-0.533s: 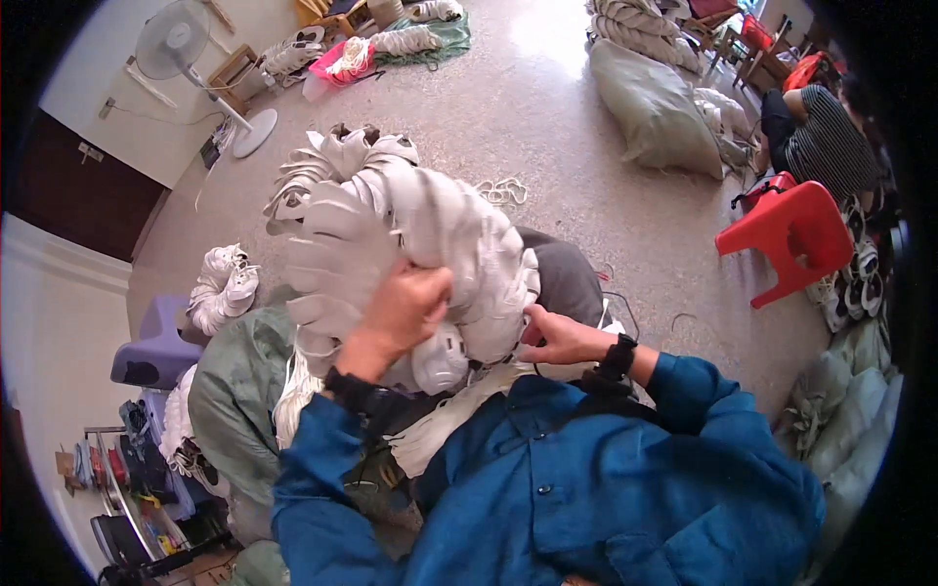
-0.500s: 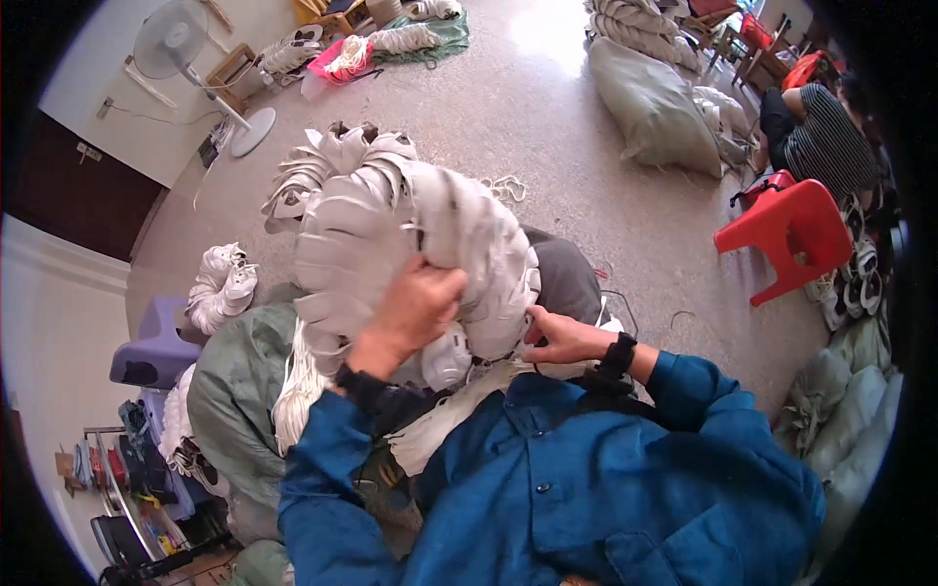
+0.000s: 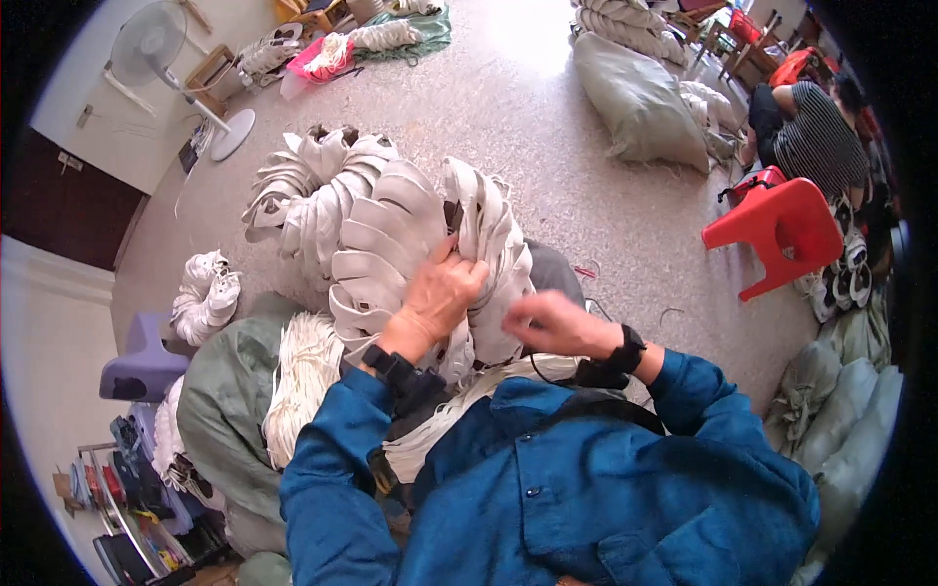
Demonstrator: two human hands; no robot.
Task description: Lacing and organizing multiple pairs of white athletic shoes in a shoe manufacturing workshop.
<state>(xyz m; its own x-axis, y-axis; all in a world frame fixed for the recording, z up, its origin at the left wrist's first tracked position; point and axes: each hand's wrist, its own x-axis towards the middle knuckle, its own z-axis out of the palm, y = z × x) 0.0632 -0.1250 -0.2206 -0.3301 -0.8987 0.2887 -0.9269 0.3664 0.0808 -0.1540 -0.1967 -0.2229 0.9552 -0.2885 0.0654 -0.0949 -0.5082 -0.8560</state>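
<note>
A long bundle of nested white shoe uppers (image 3: 386,254) rests in front of me, curving away toward the far left. My left hand (image 3: 440,290) is closed on the uppers at a gap in the bundle, with its fingertips partly hidden between them. Just right of it, more uppers (image 3: 489,215) stand apart from the larger row. My right hand (image 3: 559,324) hovers at the bundle's near right side, fingers curled together; whether they hold anything is hidden. A thick hank of white laces (image 3: 300,391) lies left of my left forearm, and more pale laces (image 3: 440,430) lie across my lap.
A green sack (image 3: 230,400) and a purple stool (image 3: 145,361) stand at my left. A smaller bundle of uppers (image 3: 207,296) lies beyond. On the right are a red stool (image 3: 782,234), a stuffed sack (image 3: 640,103) and a seated person in stripes (image 3: 819,132). A fan (image 3: 233,135) stands far left.
The bundle has parted into a gap where my left hand is, and the uppers on the right stand more upright. My right hand has lifted slightly off the bundle's edge.
</note>
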